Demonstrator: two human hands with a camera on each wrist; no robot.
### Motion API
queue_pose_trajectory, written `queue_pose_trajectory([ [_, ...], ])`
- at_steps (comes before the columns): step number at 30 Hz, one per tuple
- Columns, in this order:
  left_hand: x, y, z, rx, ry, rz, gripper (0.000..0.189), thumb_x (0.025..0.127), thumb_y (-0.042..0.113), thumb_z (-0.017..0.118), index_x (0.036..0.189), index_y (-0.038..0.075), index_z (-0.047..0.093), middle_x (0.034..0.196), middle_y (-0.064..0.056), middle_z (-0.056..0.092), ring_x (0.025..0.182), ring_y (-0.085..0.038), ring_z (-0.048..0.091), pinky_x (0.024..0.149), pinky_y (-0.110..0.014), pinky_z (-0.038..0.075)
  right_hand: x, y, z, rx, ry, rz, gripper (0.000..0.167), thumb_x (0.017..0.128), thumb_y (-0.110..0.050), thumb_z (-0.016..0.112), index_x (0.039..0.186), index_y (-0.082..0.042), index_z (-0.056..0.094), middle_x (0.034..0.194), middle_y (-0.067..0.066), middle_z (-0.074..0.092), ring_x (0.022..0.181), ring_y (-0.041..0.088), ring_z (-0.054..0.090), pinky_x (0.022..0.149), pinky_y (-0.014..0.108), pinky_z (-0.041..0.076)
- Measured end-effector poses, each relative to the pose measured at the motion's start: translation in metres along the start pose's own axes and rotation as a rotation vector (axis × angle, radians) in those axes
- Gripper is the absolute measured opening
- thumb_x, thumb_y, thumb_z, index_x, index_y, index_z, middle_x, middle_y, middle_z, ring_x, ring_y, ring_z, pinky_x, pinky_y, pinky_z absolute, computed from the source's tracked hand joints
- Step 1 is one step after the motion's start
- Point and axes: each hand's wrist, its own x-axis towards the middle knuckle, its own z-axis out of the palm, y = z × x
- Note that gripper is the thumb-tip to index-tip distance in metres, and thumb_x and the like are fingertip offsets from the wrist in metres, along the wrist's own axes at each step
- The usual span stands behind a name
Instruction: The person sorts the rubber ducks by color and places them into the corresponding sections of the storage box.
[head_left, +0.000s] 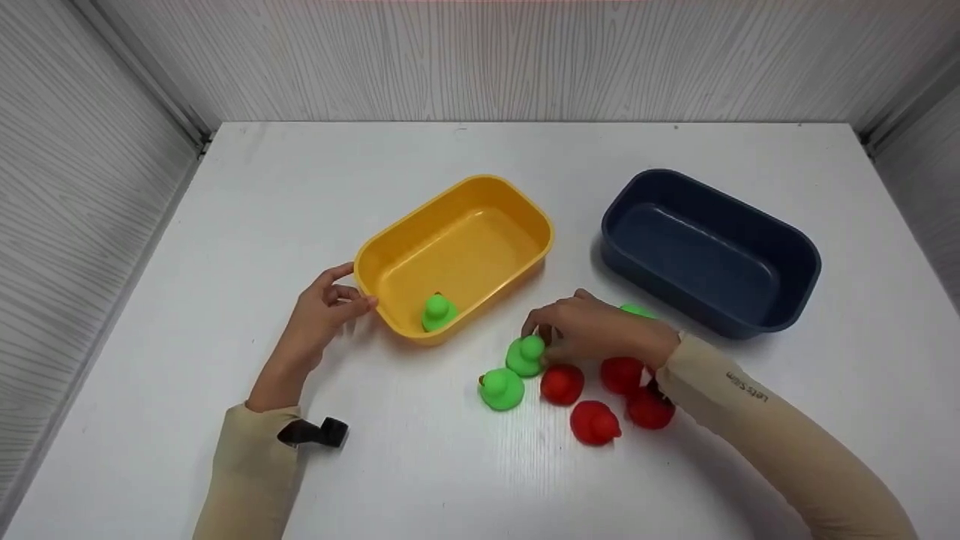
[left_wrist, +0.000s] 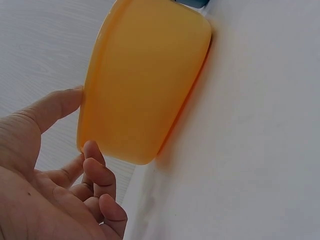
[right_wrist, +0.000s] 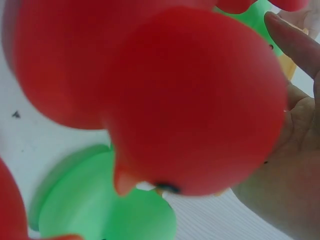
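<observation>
My left hand [head_left: 319, 319] holds the near-left end of a yellow tub [head_left: 367, 244], thumb and a finger at its rim; the left wrist view shows the tub's outer wall [left_wrist: 145, 80] beside them. Inside the tub sits a green rubber duck [head_left: 438, 311]. With its fingers and thumb about another green rubber duck [head_left: 526, 356], my right hand [head_left: 592, 326] reaches in over the table. A third green duck [head_left: 502, 389] lies just nearer. Several red rubber ducks [head_left: 595, 423] are grouped below the right hand; one red duck [right_wrist: 200, 100] fills much of the right wrist view.
A dark blue tub [head_left: 712, 319] stands at the right, with nothing seen inside. Partly hidden behind the right wrist is a green duck [head_left: 637, 310]. Grey wood-grain panels [head_left: 465, 60] border the white table [head_left: 405, 465] at the back and sides.
</observation>
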Motion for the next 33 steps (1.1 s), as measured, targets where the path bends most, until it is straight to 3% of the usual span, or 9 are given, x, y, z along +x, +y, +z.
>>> queue_pose_trajectory([
  [10, 0.000, 0.001, 0.000, 0.003, -0.002, -0.004, 0.073, 0.088, 0.031, 0.071, 0.148, 0.015, 0.034, 0.094, 0.005, 0.057, 0.082, -0.015, 0.052, 0.064, -0.021, 0.041, -0.007, -0.002, -0.005, 0.000, 0.011, -0.002, 0.030, 0.086, -0.023, 0.072, 0.115, -0.019, 0.066, 0.093, -0.005, 0.068, 0.082, 0.014, 0.056, 0.088, 0.036, 0.032],
  [17, -0.001, 0.001, 0.000, -0.008, -0.001, 0.008, 0.072, 0.088, 0.031, 0.071, 0.147, 0.014, 0.035, 0.092, 0.007, 0.057, 0.080, -0.013, 0.052, 0.063, -0.021, 0.039, -0.015, 0.001, -0.017, 0.049, 0.037, 0.009, 0.032, 0.086, -0.017, 0.071, 0.117, -0.018, 0.064, 0.097, -0.002, 0.067, 0.086, 0.016, 0.056, 0.079, 0.028, 0.050],
  [22, 0.000, 0.001, 0.001, 0.001, -0.005, 0.009, 0.073, 0.088, 0.032, 0.070, 0.148, 0.014, 0.034, 0.091, 0.007, 0.057, 0.080, -0.014, 0.050, 0.064, -0.022, 0.039, -0.024, 0.006, -0.025, 0.127, 0.059, 0.025, 0.034, 0.088, -0.015, 0.069, 0.121, -0.016, 0.062, 0.099, 0.000, 0.065, 0.090, 0.017, 0.057, 0.077, 0.028, 0.052],
  [33, 0.000, 0.002, 0.001, 0.005, -0.001, -0.009, 0.072, 0.088, 0.033, 0.070, 0.148, 0.015, 0.033, 0.093, 0.006, 0.057, 0.080, -0.015, 0.049, 0.064, -0.022, 0.039, -0.043, 0.006, -0.052, 0.183, 0.240, 0.015, 0.036, 0.090, -0.020, 0.068, 0.124, -0.012, 0.061, 0.100, 0.003, 0.064, 0.091, 0.018, 0.054, 0.078, 0.028, 0.049],
])
